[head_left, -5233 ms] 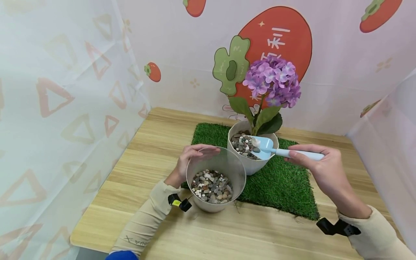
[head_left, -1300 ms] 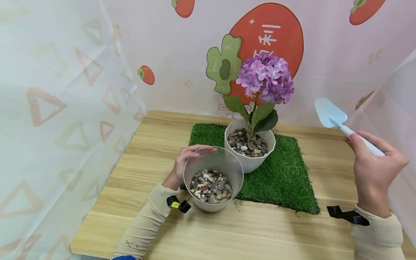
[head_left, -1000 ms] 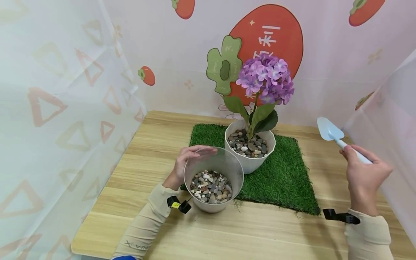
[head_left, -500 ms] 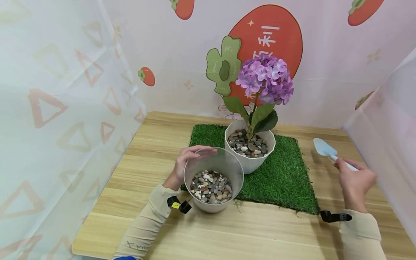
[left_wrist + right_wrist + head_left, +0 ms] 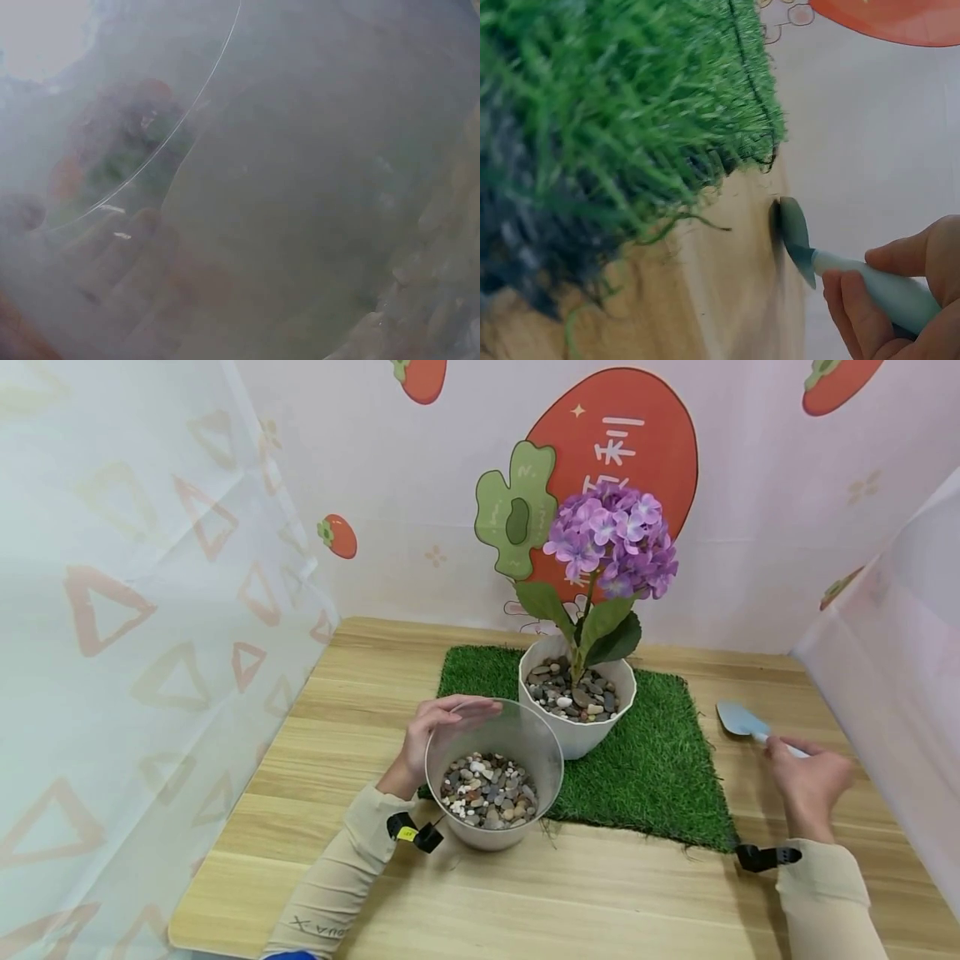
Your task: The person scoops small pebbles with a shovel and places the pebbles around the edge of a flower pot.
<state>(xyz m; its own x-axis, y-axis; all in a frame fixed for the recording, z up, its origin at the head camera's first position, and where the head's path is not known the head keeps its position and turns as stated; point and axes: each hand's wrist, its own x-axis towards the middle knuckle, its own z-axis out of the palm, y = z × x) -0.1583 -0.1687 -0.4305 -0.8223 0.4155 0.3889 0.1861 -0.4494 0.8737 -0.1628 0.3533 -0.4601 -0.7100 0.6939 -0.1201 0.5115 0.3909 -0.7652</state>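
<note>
My left hand curves round the far left side of a translucent plastic tub, its fingers showing through the wall. Grey, brown and white pebbles cover the tub's bottom. At the right, my right hand holds a light blue garden trowel by its handle, thumb and fingers pinching it. In the right wrist view the trowel blade is low over the wooden tabletop, its shadow close beside it. The left wrist view is hazy, looking through the tub's plastic; blurred fingers show beyond.
A white pot filled with pebbles holds a purple hydrangea and stands on a green turf mat, behind the tub. The wooden table meets printed cloth walls at the back and sides.
Earlier the trowel tipped pebbles over the pot; my right hand then carried it right and lowered it towards the tabletop. My left hand and the tub have stayed in place.
</note>
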